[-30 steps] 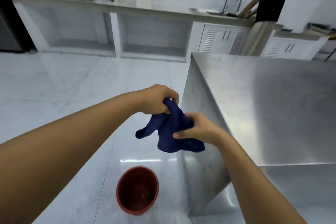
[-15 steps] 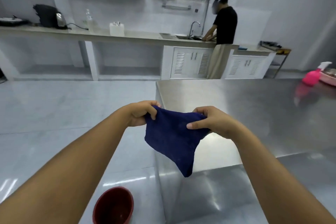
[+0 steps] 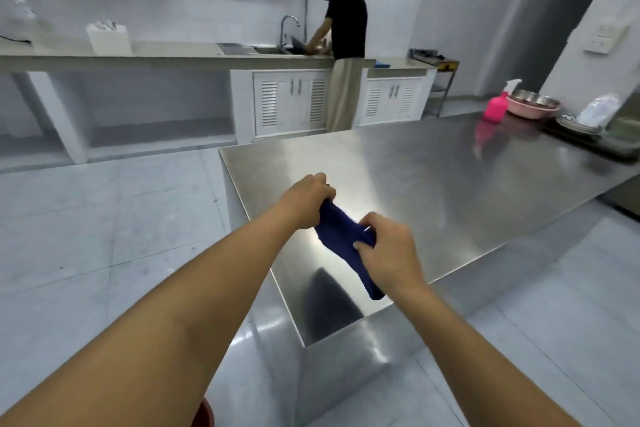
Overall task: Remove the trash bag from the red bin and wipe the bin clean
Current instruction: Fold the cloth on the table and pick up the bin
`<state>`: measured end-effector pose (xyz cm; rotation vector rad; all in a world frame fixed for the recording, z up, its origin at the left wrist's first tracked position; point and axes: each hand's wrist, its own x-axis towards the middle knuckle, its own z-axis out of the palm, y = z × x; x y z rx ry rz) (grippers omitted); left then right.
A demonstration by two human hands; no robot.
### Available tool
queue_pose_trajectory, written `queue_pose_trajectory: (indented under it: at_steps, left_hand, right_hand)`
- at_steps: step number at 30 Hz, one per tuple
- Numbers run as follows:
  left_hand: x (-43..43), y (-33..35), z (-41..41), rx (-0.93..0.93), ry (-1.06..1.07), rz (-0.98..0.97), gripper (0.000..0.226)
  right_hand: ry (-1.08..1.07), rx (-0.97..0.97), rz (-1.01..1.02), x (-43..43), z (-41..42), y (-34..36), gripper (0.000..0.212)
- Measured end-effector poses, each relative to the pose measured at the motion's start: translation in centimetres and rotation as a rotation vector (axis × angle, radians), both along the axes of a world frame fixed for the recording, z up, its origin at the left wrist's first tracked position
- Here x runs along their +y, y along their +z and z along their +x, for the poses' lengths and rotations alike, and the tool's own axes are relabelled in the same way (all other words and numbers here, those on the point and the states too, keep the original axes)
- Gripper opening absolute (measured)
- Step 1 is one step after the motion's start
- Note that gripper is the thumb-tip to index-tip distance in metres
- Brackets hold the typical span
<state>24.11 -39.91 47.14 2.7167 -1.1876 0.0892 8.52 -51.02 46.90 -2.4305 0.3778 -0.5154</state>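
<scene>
Your left hand (image 3: 306, 201) grips one end of the dark blue cloth (image 3: 341, 230), with its fingers curled tightly round the fabric. Your right hand (image 3: 389, 251) holds the cloth further along, with thumb and fingers clamped on it. The free end of the cloth hangs down past the right wrist. The cloth is bunched and drawn between both hands, above the near corner of the stainless steel bench (image 3: 450, 184). You cannot tell from this view whether the cloth touches the bench top. The red bin (image 3: 205, 415) stands on the floor (image 3: 104, 218) at the bottom edge of the view, below your left forearm and near the corner of the bench. Only a sliver of its rim shows, so the state of its inside cannot be told. At the far right end of the bench stands a pink spray bottle (image 3: 496, 108). Just beside it is a pink basin (image 3: 530, 112) carrying a metal bowl (image 3: 533, 99). At the far wall, a second person (image 3: 346, 31) in a black shirt stands at the sink (image 3: 273, 50).
</scene>
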Motion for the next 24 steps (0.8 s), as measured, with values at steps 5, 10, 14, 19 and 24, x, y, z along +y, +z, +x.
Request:
queue_pose_trajectory:
  at_steps: [5,10,14,19,24]
  left_hand:
    - [2.8,-6.4,1.4,-0.120,-0.070,0.348,0.028]
    - [6.7,-11.6,2.2,0.070,-0.011,0.432,0.028]
    - [6.8,-10.7,4.7,0.151,-0.118,0.579,0.028]
    - [4.2,-8.7,6.6,0.164,-0.143,0.610,0.034]
    - [-0.3,-8.9,4.6,0.135,-0.064,0.280,0.037]
  right_hand:
    - [0.062,0.221,0.004,4.8,-0.1,-8.1,0.030]
    - [0.003,0.261,0.332,10.1,-0.4,-13.0,0.032]
    - [-0.068,0.291,0.570,10.0,0.8,-13.2,0.025]
    - [-0.207,0.243,0.738,6.4,1.7,-11.3,0.021]
    - [-0.411,0.232,0.701,2.5,1.6,-11.7,0.019]
